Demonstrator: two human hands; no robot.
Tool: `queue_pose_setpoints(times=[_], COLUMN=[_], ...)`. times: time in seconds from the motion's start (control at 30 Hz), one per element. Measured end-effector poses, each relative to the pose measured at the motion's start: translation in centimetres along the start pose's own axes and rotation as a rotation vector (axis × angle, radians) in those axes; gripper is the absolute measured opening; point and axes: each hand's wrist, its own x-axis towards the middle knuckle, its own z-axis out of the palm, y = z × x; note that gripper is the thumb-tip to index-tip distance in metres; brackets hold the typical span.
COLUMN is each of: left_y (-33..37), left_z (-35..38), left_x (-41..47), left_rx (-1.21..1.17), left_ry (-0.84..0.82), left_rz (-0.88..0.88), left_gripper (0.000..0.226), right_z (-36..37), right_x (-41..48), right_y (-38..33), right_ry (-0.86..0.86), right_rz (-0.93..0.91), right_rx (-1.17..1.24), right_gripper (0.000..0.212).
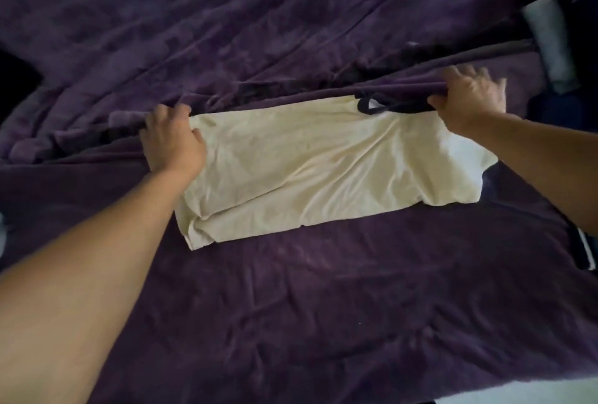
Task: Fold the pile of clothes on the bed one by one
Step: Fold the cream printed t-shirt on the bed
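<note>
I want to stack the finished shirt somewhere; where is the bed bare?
The widest bare stretch of purple blanket lies on the near side of the cream shirt, between the forearms. Beyond the shirt it bunches into ridges. Both hands hold the shirt's far corners.

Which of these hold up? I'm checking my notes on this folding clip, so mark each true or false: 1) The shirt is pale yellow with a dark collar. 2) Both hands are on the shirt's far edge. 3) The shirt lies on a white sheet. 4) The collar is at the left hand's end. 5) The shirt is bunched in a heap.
1) True: the shirt is pale yellow and its collar is dark.
2) True: the left hand and the right hand sit at its far corners.
3) False: it lies on a dark purple bedcover.
4) False: the collar is near the right hand.
5) False: it lies flat, folded into a long band.
</note>
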Motion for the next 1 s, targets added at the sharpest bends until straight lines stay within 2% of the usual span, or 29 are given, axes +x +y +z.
queue_pose_setpoints(times=[0.13,0.2,0.3,0.33,0.4,0.47,0.53,0.6,0.67,0.77,0.87,0.93,1.0], left_y=[2.9,4.0,4.2,4.0,4.0,4.5,4.9,5.2,5.3,4.9,4.1,3.5,3.3], left_z=[3.2,5.3,9.1,10.1,11.3,11.0,9.9,8.5,6.8,4.4,2.5,1.9,1.5], left_x=[-4.4,-7.1,-9.9,-10.3,-10.4,-10.0,-9.7,-9.7,-9.9,-11.0,-12.8,-14.1,-15.4], left_rx=[-0.019,-0.012,0.087,0.120,0.140,0.116,0.099,0.074,0.050,0.046,0.057,0.028,-0.009], left_ry=[-0.118,-0.188,-0.414,-0.459,-0.494,-0.535,-0.580,-0.588,-0.571,-0.561,-0.577,-0.606,-0.608], left_rz=[0.277,0.405,0.375,0.348,0.316,0.279,0.262,0.237,0.183,0.104,0.039,-0.017,-0.085], left_gripper=[0.031,0.034,0.046,0.049,0.052,0.050,0.048,0.045,0.039,0.034,0.035,0.034,0.034], right_z=[2.4,4.1,6.0,6.5,6.8,6.3,5.5,4.8,3.0,-1.0,-4.9,-5.8,-5.5], right_x=[-4.2,-6.2,-7.5,-7.7,-7.4,-6.9,-6.7,-6.9,-7.1,-6.6,-6.5,-6.6,-7.0], right_y=[0.7,2.3,5.6,6.5,7.7,7.7,7.0,6.3,5.8,5.3,2.1,-2.0,-6.7], right_ry=[-0.031,-0.037,-0.112,-0.140,-0.146,-0.116,-0.160,-0.285,-0.340,-0.234,-0.184,-0.184,-0.296], right_rz=[-0.083,0.091,0.632,0.713,0.732,0.739,0.724,0.682,0.648,0.536,0.304,0.135,-0.004], right_rx=[0.046,0.121,0.393,0.459,0.521,0.623,0.769,0.902,0.979,0.978,0.864,0.707,0.678], right_gripper=[0.054,0.066,0.096,0.102,0.101,0.091,0.071,0.043,0.029,0.026,0.021,0.029,0.043])
